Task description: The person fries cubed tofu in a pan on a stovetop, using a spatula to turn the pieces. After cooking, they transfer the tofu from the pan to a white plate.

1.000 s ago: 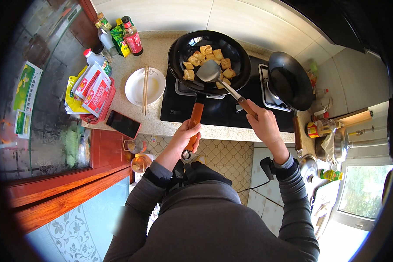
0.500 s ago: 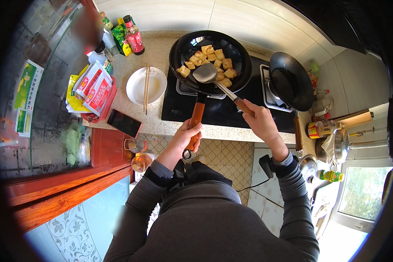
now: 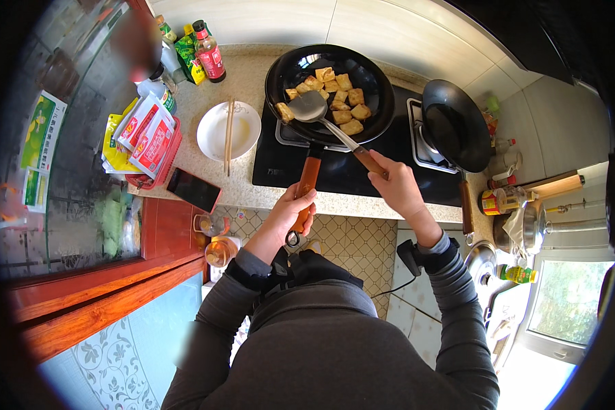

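My left hand [image 3: 290,215] is closed around the brown wooden handle of a black wok [image 3: 379,89] on the left burner of the cooktop. In my right hand [image 3: 395,186] is the wooden grip of a spatula [image 3: 309,106] with a metal blade. The blade rests inside the wok toward its left wall. Several golden-brown fried tofu pieces [image 3: 344,82] lie in the wok, mostly to the right of and beyond the blade. One piece [image 3: 285,111] sits up on the left wall next to the blade's edge. The blade hides part of the wok's bottom.
A second black wok [image 3: 456,126] stands on the right burner. Left of the cooktop are a white bowl [image 3: 212,137] with chopsticks [image 3: 229,137] across it, a phone [image 3: 193,190], a red basket [image 3: 173,154] of packets and a sauce bottle [image 3: 210,55]. Jars [image 3: 502,201] crowd the right side.
My right hand has moved left and slightly down, and the spatula blade has slid left and farther away across the wok. One tofu piece is pushed against the left wall. My left hand stays put.
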`<action>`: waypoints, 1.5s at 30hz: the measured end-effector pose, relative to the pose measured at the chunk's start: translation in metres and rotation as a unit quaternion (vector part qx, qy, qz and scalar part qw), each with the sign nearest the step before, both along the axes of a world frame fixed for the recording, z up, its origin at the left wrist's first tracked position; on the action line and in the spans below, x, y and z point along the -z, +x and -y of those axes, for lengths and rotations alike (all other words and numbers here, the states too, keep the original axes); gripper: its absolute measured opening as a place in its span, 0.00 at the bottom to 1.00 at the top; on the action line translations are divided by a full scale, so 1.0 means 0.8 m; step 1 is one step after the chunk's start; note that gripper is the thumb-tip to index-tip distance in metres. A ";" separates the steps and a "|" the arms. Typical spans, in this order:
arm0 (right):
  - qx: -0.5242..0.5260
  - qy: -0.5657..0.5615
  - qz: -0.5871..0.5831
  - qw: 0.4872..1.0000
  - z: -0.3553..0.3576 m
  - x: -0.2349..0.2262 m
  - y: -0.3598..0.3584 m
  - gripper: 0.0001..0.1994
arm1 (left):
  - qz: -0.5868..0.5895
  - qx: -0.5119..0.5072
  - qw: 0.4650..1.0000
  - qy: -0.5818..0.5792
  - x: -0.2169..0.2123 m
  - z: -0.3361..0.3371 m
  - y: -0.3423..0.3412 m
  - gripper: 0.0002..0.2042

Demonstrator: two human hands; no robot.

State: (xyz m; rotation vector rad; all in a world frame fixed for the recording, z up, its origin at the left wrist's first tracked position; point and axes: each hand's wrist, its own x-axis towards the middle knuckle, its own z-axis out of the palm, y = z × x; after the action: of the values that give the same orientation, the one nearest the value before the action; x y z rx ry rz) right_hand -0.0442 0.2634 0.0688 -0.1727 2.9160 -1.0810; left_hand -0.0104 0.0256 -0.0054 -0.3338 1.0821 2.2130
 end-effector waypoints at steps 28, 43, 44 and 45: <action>0.017 -0.266 0.252 0.930 -0.032 -0.021 -0.007 0.23 | 0.017 -0.001 1.000 -0.009 -0.007 0.000 0.001 0.16; -0.038 0.017 0.040 0.998 -0.024 -0.013 -0.003 0.23 | 0.012 -0.004 1.000 0.000 -0.006 -0.001 0.000 0.16; -0.041 0.010 0.054 0.998 -0.026 -0.014 -0.003 0.23 | 0.013 -0.005 1.000 -0.003 -0.006 -0.001 0.000 0.15; -0.059 -0.012 0.050 0.997 -0.027 -0.013 -0.003 0.23 | 0.010 -0.002 1.000 -0.003 -0.006 -0.001 0.000 0.16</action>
State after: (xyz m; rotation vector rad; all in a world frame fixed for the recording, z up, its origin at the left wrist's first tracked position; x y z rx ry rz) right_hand -0.0469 0.2852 0.0793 -0.2805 2.7671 -1.0753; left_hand -0.0104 0.0260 -0.0009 -0.3612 1.0780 2.2051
